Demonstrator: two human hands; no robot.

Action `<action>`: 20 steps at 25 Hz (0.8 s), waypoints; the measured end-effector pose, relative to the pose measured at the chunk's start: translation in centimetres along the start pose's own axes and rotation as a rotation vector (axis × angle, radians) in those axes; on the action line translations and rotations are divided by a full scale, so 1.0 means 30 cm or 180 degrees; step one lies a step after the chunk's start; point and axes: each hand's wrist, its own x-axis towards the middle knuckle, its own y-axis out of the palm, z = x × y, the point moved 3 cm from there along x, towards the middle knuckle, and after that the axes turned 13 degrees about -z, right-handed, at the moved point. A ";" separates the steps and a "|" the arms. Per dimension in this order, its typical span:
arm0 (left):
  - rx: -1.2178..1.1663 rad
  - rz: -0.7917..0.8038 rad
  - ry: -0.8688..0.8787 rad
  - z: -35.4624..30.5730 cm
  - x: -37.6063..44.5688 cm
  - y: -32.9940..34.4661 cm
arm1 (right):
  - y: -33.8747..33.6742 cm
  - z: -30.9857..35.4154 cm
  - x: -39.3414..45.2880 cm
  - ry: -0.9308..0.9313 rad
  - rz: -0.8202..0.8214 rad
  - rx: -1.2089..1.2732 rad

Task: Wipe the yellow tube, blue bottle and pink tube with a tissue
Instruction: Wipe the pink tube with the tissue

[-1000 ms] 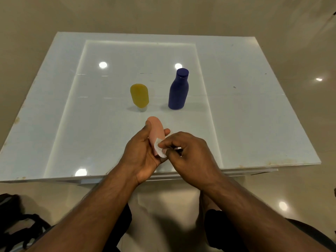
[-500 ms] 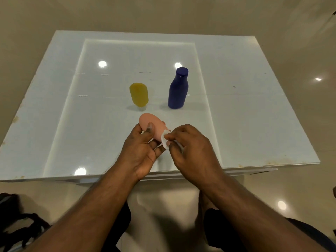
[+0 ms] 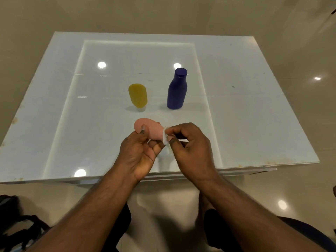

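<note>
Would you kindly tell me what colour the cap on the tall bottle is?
Dark blue, matching the blue plastic bottle; head view.

A white glossy table (image 3: 236, 124) is seen beneath and beyond the hands, with ceiling lights reflected in its surface. A beige tiled floor (image 3: 300, 188) surrounds it. A black bag (image 3: 16, 224) lies on the floor, well left of the hands and nearer the camera.

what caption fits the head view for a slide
Left hand holds soft pink tube while right hand wipes it with white tissue.
</note>
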 end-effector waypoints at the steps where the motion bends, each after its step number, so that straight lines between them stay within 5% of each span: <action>1: -0.0062 0.0003 -0.0062 0.007 -0.002 0.000 | -0.002 -0.012 0.009 0.0009 -0.0102 0.0000; 7: -0.0226 0.0049 -0.0278 0.017 -0.002 -0.007 | 0.020 0.009 -0.036 -0.0167 -0.0087 0.0014; 13: -0.0008 0.0160 -0.0102 0.001 -0.010 0.000 | -0.006 -0.029 0.012 0.0491 -0.0149 0.0267; 20: -0.0123 -0.0082 -0.0371 -0.024 -0.006 -0.001 | 0.018 0.003 -0.021 0.0231 0.0206 0.0424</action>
